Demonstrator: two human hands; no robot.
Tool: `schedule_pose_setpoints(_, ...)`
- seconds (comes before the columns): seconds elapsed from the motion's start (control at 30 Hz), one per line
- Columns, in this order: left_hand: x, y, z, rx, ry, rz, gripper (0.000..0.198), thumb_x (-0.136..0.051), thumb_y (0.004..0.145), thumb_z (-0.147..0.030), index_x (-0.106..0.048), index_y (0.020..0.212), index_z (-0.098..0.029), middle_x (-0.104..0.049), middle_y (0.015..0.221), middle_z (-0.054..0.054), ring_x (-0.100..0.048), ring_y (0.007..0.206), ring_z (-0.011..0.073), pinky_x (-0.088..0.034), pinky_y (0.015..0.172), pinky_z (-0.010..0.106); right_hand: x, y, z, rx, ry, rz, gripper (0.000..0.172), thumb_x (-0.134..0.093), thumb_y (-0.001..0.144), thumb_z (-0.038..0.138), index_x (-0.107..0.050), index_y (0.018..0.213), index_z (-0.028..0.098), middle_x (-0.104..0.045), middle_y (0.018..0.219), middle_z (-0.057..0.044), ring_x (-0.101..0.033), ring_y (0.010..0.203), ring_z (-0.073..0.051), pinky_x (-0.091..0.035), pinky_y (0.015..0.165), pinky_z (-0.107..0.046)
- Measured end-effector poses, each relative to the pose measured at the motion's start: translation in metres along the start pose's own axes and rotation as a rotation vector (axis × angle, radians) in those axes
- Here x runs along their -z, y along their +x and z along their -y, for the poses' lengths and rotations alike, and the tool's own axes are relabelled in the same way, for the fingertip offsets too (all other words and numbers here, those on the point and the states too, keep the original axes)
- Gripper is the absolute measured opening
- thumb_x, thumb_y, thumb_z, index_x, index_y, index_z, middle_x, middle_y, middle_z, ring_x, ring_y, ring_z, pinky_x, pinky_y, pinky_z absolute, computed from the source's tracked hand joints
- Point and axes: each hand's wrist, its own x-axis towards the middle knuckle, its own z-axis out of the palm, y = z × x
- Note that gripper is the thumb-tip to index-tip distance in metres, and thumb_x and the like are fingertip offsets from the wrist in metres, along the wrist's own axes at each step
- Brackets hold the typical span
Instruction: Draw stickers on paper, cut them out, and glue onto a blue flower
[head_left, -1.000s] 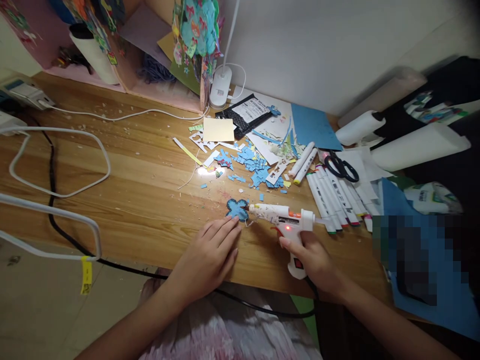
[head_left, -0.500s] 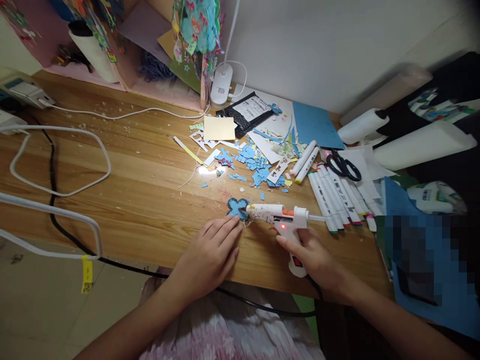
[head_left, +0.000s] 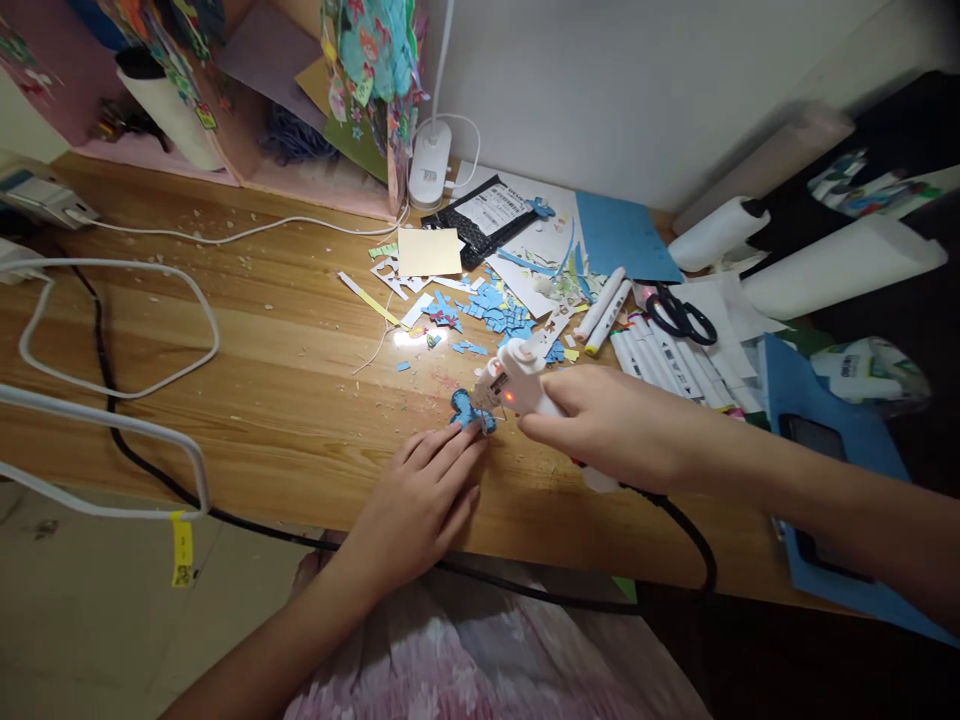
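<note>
A small blue flower-like cutout with a dark edge [head_left: 461, 405] lies on the wooden table [head_left: 285, 350]. My left hand [head_left: 424, 490] rests flat with its fingertips on the near edge of the cutout, fingers out and slightly apart. Wrapped round the handle of a white glue gun [head_left: 514, 380] is my right hand [head_left: 600, 420]. The gun's nozzle points down at the cutout, touching or just above it. A red light glows on the gun's side. The hand hides part of the handle.
Blue paper scraps [head_left: 502, 310] lie behind the cutout. Markers [head_left: 660, 355] and black scissors [head_left: 681, 315] are at the right, near a blue sheet [head_left: 862, 430] with a phone. A black cable [head_left: 525, 592] runs along the front edge.
My right hand has moved up and left, tilting the glue gun so its nozzle points more steeply down at the cutout. My left hand has barely moved. The view has shifted slightly.
</note>
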Motion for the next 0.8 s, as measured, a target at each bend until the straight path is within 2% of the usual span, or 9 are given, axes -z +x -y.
schedule_pose_setpoints(0.13, 0.000, 0.000, 0.000, 0.009, -0.005, 0.001, 0.044, -0.041, 0.089, -0.024, -0.038, 0.133, -0.019, -0.041, 0.139, 0.005, -0.037, 0.125, 0.0215, -0.034, 0.101, 0.040, 0.003, 0.000, 0.006, -0.017, -0.074, -0.002, 0.033, -0.044, 0.078, 0.034, -0.036, 0.050, 0.019, -0.043, 0.047, 0.001, -0.036, 0.045, -0.011, -0.022, 0.044, -0.026)
schedule_pose_setpoints(0.53, 0.000, 0.001, 0.000, 0.025, -0.018, 0.035, 0.043, -0.039, 0.090, -0.025, -0.038, 0.133, -0.019, -0.039, 0.141, 0.003, -0.035, 0.125, 0.0214, -0.030, 0.102, 0.040, 0.001, -0.003, 0.001, -0.038, -0.053, 0.013, 0.041, -0.041, 0.081, 0.042, -0.031, 0.050, 0.019, -0.038, 0.045, 0.002, -0.035, 0.044, -0.010, -0.022, 0.044, -0.027)
schedule_pose_setpoints(0.8, 0.000, 0.000, -0.001, 0.041, -0.036, 0.058, 0.043, -0.038, 0.091, -0.025, -0.037, 0.133, -0.021, -0.037, 0.142, 0.002, -0.033, 0.127, 0.0205, -0.030, 0.103, 0.040, 0.004, -0.010, -0.004, -0.089, 0.096, 0.007, 0.036, -0.046, 0.080, 0.043, -0.043, 0.054, 0.019, -0.046, 0.045, 0.002, -0.039, 0.042, -0.011, -0.025, 0.041, -0.025)
